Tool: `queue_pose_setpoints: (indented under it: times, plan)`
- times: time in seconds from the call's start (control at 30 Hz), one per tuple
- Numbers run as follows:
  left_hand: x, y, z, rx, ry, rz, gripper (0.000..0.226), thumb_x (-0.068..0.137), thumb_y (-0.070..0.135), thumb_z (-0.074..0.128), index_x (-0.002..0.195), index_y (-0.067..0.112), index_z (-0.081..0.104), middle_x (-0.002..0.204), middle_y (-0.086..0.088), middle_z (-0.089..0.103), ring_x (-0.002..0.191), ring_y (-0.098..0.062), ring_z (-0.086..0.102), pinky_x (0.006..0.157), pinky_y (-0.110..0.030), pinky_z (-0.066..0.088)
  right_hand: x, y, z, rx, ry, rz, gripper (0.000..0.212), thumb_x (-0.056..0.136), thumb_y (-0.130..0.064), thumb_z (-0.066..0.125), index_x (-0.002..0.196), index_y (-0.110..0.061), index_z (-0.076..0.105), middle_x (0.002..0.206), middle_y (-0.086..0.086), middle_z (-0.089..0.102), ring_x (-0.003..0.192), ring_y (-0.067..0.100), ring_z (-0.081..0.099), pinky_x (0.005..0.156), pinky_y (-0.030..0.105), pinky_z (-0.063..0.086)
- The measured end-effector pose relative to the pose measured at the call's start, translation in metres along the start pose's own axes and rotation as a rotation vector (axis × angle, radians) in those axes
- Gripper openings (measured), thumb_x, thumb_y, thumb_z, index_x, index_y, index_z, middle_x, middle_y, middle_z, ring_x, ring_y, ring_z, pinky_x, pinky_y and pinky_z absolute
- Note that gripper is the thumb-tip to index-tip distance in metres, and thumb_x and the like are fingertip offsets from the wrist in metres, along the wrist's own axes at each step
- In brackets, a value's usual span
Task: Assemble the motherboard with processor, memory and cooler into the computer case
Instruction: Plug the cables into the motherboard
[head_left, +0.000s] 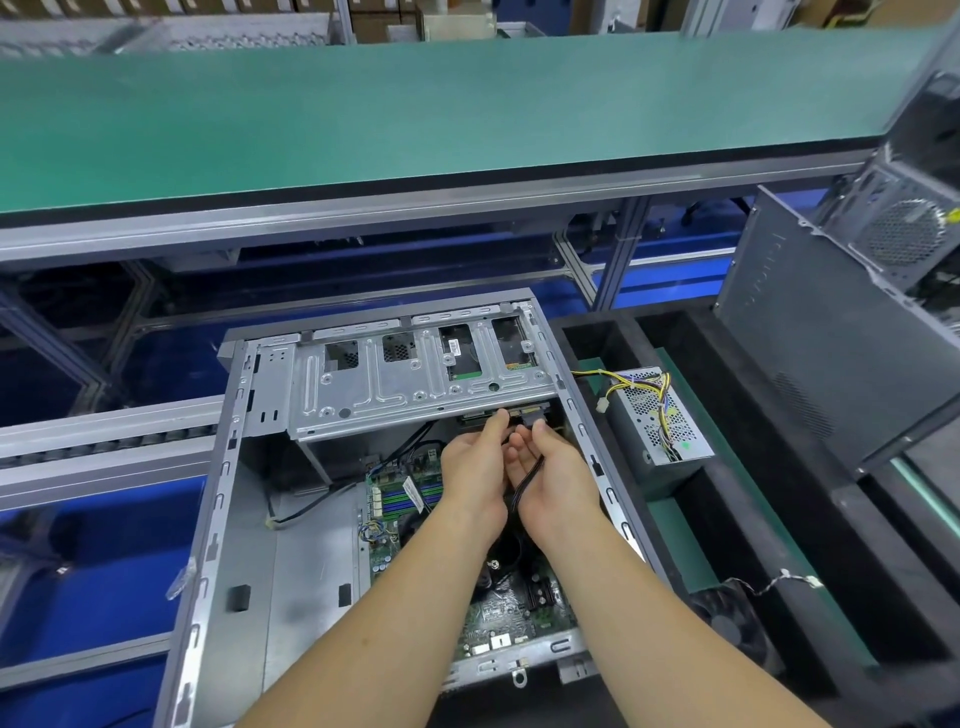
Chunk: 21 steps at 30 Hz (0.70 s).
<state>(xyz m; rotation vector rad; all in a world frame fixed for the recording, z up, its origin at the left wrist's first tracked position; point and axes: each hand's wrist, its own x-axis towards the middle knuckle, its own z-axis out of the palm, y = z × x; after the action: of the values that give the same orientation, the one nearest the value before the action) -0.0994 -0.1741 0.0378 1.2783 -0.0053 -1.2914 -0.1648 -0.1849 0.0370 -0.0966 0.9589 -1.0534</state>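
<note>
- Both hands, left hand and right hand, pinch the black cable just below the drive cage.
- Risk: its connector goes in skewed and jams.
- Slack could snag on the motherboard below the cage.

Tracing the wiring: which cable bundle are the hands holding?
The black cable, between both hands inside the case; the yellow-and-black bundle lies untouched on the power supply outside.

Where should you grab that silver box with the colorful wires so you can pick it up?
Grip the power supply by its solid metal sides, coming from above. Its wires bunch loosely at the far end, so avoid pulling there.
</note>
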Motion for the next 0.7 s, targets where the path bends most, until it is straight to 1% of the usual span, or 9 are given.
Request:
queue_pose_setpoints:
  times: [0.1, 0.2, 0.33, 0.43, 0.5, 0.53, 0.6, 0.67, 0.7]
  plan:
    - [-0.0009, 0.0011, -0.0013, -0.023, -0.017, -0.013, 0.016, 0.09, 0.017, 0.072, 0.087, 0.003, 0.064, 0.073, -0.005, 0.071, 0.057, -0.008, 0.066, 0.056, -0.022, 0.054, 0.0004, -0.0012, -0.0009, 0.019, -0.008, 0.006, 0.027, 0.102, -0.009, 0.056, 0.126, 0.004, 0.057, 0.099, 0.015, 0.067, 0.088, 0.019, 0.068, 0.082, 0.029, 0.057]
    - [0.0006, 0.0013, -0.003, -0.016, -0.029, -0.022, 0.016, 0.09, 0.017, 0.072, 0.089, 0.005, 0.062, 0.073, -0.004, 0.072, 0.061, -0.01, 0.068, 0.061, -0.026, 0.055, 0.0004, -0.0009, -0.0013, 0.013, 0.0, 0.008, 0.028, 0.102, -0.011, 0.057, 0.126, 0.003, 0.058, 0.103, 0.016, 0.069, 0.09, 0.019, 0.071, 0.08, 0.028, 0.058]
    - [0.0025, -0.0006, -0.0024, -0.007, -0.01, -0.014, 0.02, 0.089, 0.019, 0.073, 0.076, 0.01, 0.061, 0.061, 0.001, 0.067, 0.051, -0.006, 0.06, 0.054, -0.022, 0.052, 0.001, 0.0007, -0.0012, 0.007, 0.009, 0.006, 0.027, 0.101, -0.012, 0.059, 0.124, 0.002, 0.059, 0.097, 0.013, 0.07, 0.083, 0.016, 0.07, 0.075, 0.026, 0.06]
    - [0.0026, -0.0004, -0.0012, -0.004, -0.007, -0.017, 0.019, 0.089, 0.018, 0.073, 0.075, 0.008, 0.063, 0.06, 0.0, 0.067, 0.045, -0.005, 0.058, 0.048, -0.018, 0.049, 0.0018, -0.0005, -0.0007, -0.008, -0.002, 0.001, 0.022, 0.102, -0.014, 0.058, 0.119, 0.0, 0.06, 0.088, 0.01, 0.069, 0.076, 0.015, 0.067, 0.066, 0.023, 0.059]
    - [0.0026, 0.001, -0.0007, 0.008, -0.016, -0.028, 0.018, 0.09, 0.019, 0.072, 0.08, 0.005, 0.065, 0.063, -0.004, 0.065, 0.043, -0.008, 0.053, 0.043, -0.018, 0.043, 0.0029, 0.0009, 0.0017, -0.099, 0.021, -0.027, 0.016, 0.103, -0.015, 0.055, 0.109, -0.003, 0.063, 0.077, 0.008, 0.066, 0.064, 0.014, 0.062, 0.058, 0.024, 0.054]
    - [0.0024, 0.0015, -0.0004, 0.014, -0.023, -0.034, 0.018, 0.09, 0.019, 0.071, 0.082, 0.004, 0.065, 0.063, -0.006, 0.063, 0.042, -0.009, 0.05, 0.041, -0.018, 0.04, 0.0038, 0.0026, 0.0027, -0.175, 0.048, -0.057, 0.014, 0.104, -0.015, 0.053, 0.102, -0.005, 0.063, 0.071, 0.006, 0.064, 0.058, 0.014, 0.058, 0.055, 0.025, 0.049]
    - [0.0022, 0.0015, -0.0008, 0.026, -0.023, -0.037, 0.019, 0.09, 0.02, 0.071, 0.082, 0.003, 0.067, 0.06, -0.006, 0.062, 0.042, -0.011, 0.048, 0.04, -0.018, 0.035, 0.005, 0.0053, 0.0041, -0.312, 0.103, -0.118, 0.018, 0.102, -0.014, 0.051, 0.089, -0.008, 0.062, 0.062, 0.003, 0.058, 0.05, 0.012, 0.05, 0.05, 0.026, 0.039]
    - [0.0019, 0.0022, -0.0015, 0.034, -0.013, -0.024, 0.018, 0.089, 0.02, 0.072, 0.082, 0.005, 0.067, 0.06, -0.005, 0.066, 0.043, -0.012, 0.051, 0.041, -0.02, 0.037, 0.0045, 0.0072, 0.0045, -0.347, 0.123, -0.138, 0.021, 0.102, -0.015, 0.051, 0.083, -0.01, 0.059, 0.058, 0.002, 0.051, 0.045, 0.011, 0.043, 0.047, 0.025, 0.033]
    - [0.0019, 0.0022, -0.0017, 0.031, -0.011, -0.021, 0.018, 0.089, 0.02, 0.073, 0.082, 0.006, 0.065, 0.061, -0.006, 0.068, 0.045, -0.012, 0.054, 0.043, -0.022, 0.04, 0.004, 0.0072, 0.0041, -0.327, 0.123, -0.14, 0.02, 0.102, -0.015, 0.051, 0.084, -0.011, 0.058, 0.057, 0.0, 0.049, 0.044, 0.01, 0.042, 0.046, 0.025, 0.032]
